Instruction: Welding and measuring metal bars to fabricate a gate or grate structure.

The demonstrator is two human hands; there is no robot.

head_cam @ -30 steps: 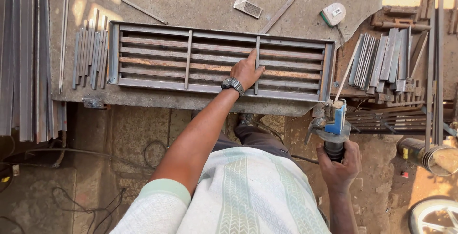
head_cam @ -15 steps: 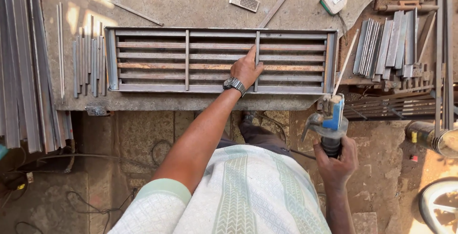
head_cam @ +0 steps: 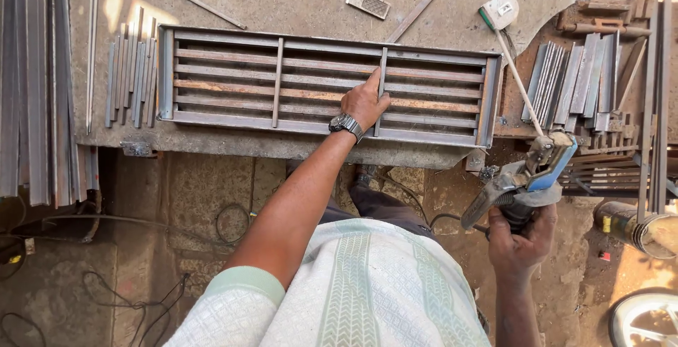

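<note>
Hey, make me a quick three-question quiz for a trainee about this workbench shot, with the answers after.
1. True or false: the left hand rests flat on the metal grille, by an upright cross bar.
2. What does the right hand hold? A) a hammer B) an electrode holder with a welding rod C) a paintbrush
3. Fill in: the loose flat strips lie to the ____ of the grille in the picture.

Key
1. True
2. B
3. Left; another stack of strips lies on the other side, beyond the rod.
</note>
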